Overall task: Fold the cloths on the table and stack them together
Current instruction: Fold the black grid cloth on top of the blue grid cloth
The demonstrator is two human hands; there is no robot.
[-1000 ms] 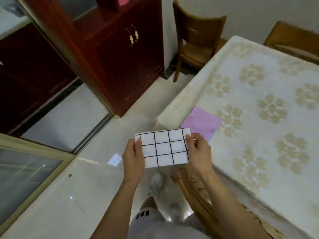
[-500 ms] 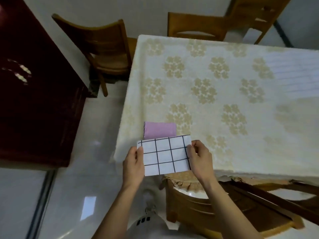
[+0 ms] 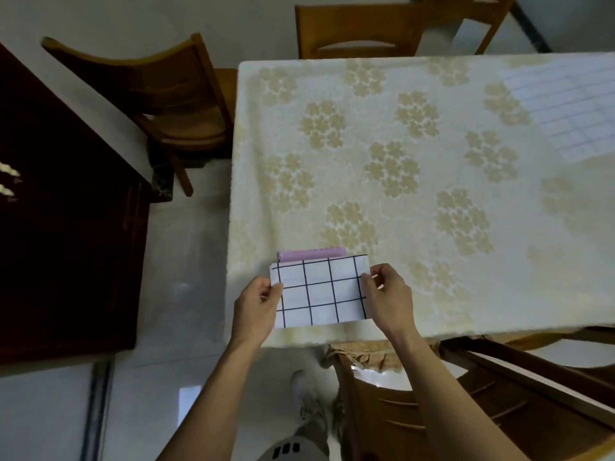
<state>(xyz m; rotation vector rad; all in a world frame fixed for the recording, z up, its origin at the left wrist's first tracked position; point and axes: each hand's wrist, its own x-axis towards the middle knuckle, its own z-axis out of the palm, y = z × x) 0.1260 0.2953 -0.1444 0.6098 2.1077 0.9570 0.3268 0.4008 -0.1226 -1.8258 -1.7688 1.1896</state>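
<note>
I hold a folded white cloth with a black grid [image 3: 321,291] flat between both hands, over the table's near left corner. My left hand [image 3: 254,307] pinches its left edge and my right hand [image 3: 387,297] pinches its right edge. A folded pink cloth [image 3: 311,253] lies on the table right behind it; only its far strip shows, the rest is hidden by the grid cloth. Whether the grid cloth touches the pink one I cannot tell.
The table [image 3: 432,181] wears a cream cloth with tan flower prints. Wooden chairs stand at its left end [image 3: 173,101], far side [image 3: 359,31] and near side [image 3: 432,410]. A dark red cabinet [image 3: 60,227] stands to the left. A window's reflection falls at the far right [image 3: 565,111].
The view has swung from the floor toward the table. The grid cloth, held in both hands throughout, has moved over the table corner and now covers most of the pink cloth.
</note>
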